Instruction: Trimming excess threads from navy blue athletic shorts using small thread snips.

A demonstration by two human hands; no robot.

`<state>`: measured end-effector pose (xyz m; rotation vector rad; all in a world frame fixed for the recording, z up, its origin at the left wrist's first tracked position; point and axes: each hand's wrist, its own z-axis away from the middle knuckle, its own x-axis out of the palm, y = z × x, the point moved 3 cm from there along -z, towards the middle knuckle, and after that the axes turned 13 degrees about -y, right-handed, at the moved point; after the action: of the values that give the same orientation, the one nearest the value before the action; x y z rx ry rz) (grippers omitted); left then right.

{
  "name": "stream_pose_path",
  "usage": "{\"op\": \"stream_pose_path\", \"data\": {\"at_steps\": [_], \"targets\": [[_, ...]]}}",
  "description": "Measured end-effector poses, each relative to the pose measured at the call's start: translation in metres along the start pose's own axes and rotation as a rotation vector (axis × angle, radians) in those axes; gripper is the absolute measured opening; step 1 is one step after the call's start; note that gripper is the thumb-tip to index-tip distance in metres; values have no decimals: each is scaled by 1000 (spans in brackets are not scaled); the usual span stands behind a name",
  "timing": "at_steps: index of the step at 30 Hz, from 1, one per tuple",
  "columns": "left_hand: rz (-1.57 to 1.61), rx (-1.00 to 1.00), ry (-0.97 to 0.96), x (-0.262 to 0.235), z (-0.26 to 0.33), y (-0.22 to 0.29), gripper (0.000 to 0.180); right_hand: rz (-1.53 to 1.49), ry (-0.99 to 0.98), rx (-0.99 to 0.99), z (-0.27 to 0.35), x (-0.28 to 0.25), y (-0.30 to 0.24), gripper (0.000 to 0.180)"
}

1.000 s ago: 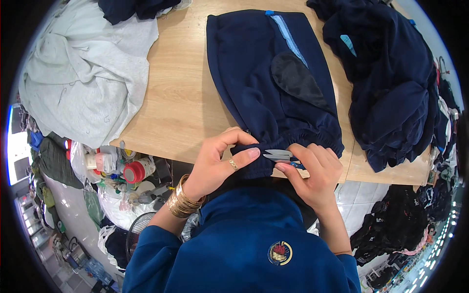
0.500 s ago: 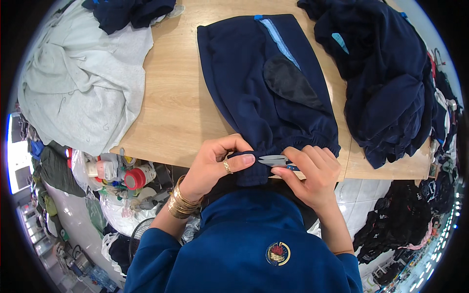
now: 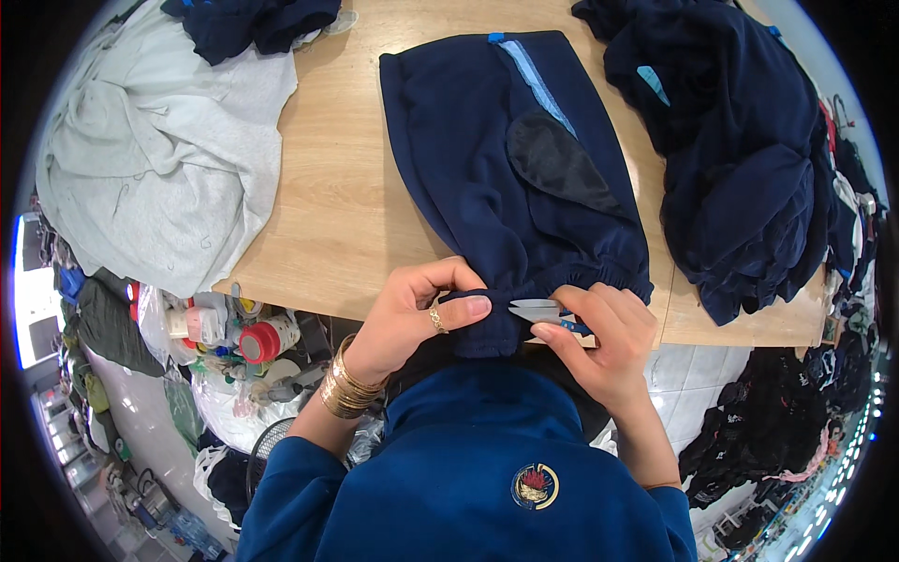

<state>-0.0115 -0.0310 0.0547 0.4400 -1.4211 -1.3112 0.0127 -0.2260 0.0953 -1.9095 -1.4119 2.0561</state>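
Spread on the table before me is a navy garment [image 3: 449, 140] with a gathered elastic waistband [image 3: 581, 273], a black pocket bag and a light blue strip. My left hand [image 3: 426, 309], with a ring and gold bangles, pinches the gathered edge at the table's front, thumb on top. In my right hand [image 3: 604, 337] are small thread snips [image 3: 536, 312] with blue handles. Their blades are parted and point left, close to the pinched edge. Part of the handles is hidden by my fingers.
A pale grey cloth [image 3: 178, 159] covers the table's left side, with a dark navy piece [image 3: 257, 23] behind it. More navy garments [image 3: 740, 159] are heaped at the right. Below the left edge stand a red-and-white container [image 3: 267, 339] and clutter. Black clothes [image 3: 763, 412] lie lower right.
My right hand and the snips have drawn slightly to the right, away from the left thumb. My left hand keeps its pinch in the same place.
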Motion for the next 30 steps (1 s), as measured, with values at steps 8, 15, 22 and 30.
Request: {"op": "stream_pose_path", "data": {"at_steps": [8, 15, 22, 30], "targets": [[-7, -6, 17, 1, -1, -1, 13, 86, -46, -26, 2, -1, -6, 28], [33, -18, 15, 3, -1, -1, 12, 116, -12, -38, 0, 0, -8, 28], [57, -19, 18, 4, 0, -4, 11, 188, 6, -55, 1, 1, -6, 26], [45, -13, 73, 1, -1, -7, 12, 136, 43, -65, 1, 2, -2, 26]]}}
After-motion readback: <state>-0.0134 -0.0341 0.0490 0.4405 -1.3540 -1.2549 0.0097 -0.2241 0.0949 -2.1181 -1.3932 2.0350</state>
